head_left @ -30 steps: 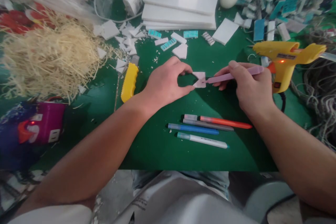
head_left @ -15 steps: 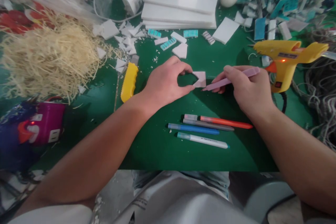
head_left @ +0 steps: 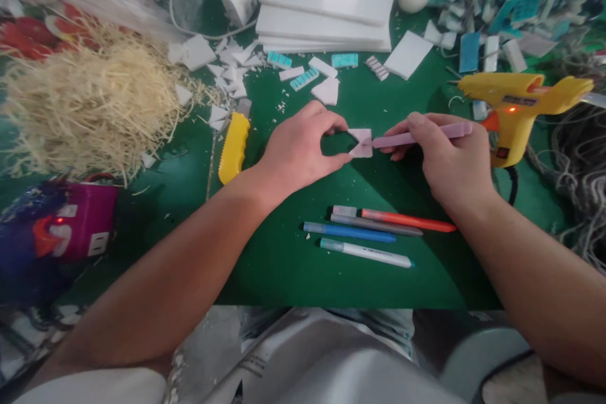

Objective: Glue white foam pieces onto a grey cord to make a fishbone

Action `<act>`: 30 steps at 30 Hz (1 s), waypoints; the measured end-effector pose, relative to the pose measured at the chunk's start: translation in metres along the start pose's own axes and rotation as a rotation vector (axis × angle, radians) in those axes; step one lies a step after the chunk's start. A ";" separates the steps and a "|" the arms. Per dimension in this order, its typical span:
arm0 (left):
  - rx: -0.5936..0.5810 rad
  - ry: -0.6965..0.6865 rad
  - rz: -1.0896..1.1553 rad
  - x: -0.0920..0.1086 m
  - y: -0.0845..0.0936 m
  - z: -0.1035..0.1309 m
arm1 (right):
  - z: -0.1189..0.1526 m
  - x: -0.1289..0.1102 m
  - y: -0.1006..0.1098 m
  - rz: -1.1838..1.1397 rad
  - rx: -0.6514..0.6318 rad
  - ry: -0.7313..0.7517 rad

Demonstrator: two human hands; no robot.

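Between the thumb and forefinger of my left hand (head_left: 305,142) is a small pale pinkish foam piece (head_left: 363,135) with a V-shaped notch facing the hand. My right hand (head_left: 449,154) grips a light purple marker (head_left: 421,135) like a pen, its tip at the right half of the piece. Below them on the green table lie an orange marker (head_left: 407,220), a grey marker (head_left: 379,225), a blue marker (head_left: 350,231) and a white marker (head_left: 367,252). A loose pen cap (head_left: 344,210) rests beside the orange one.
A yellow glue gun (head_left: 516,101) with a lit red light stands at the right. Left of my left hand lies a yellow cutter (head_left: 233,145). White foam sheets (head_left: 326,0), foam scraps (head_left: 231,69) and straw (head_left: 95,107) fill the back and left; tangled cord (head_left: 572,170) is at the right edge.
The marker's tip has moved up from the lower right corner of the foam piece to its right middle. My left hand holds the piece in the same place.
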State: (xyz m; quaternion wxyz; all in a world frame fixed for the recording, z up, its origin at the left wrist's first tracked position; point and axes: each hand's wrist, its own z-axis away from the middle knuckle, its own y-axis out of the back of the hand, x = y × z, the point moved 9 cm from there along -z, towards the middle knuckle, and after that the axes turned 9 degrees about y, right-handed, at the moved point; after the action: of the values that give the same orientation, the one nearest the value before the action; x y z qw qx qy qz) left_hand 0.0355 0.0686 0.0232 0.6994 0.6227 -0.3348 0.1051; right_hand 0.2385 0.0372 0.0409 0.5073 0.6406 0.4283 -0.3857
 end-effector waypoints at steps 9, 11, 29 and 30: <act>-0.009 0.025 0.005 -0.001 0.000 0.000 | -0.003 0.001 0.006 -0.011 0.091 0.004; -0.005 0.020 0.007 -0.001 0.001 0.001 | -0.003 0.003 0.004 0.011 0.057 -0.010; -0.016 0.021 -0.015 -0.001 -0.001 0.000 | -0.003 0.001 0.007 -0.017 0.100 -0.010; -0.012 0.017 -0.017 -0.001 -0.001 0.000 | -0.002 0.001 0.006 -0.007 0.088 -0.022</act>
State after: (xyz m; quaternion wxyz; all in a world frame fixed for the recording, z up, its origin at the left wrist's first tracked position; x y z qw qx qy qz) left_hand 0.0356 0.0685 0.0218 0.7068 0.6204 -0.3243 0.1025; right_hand 0.2450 0.0387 0.0420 0.4819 0.6565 0.4076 -0.4131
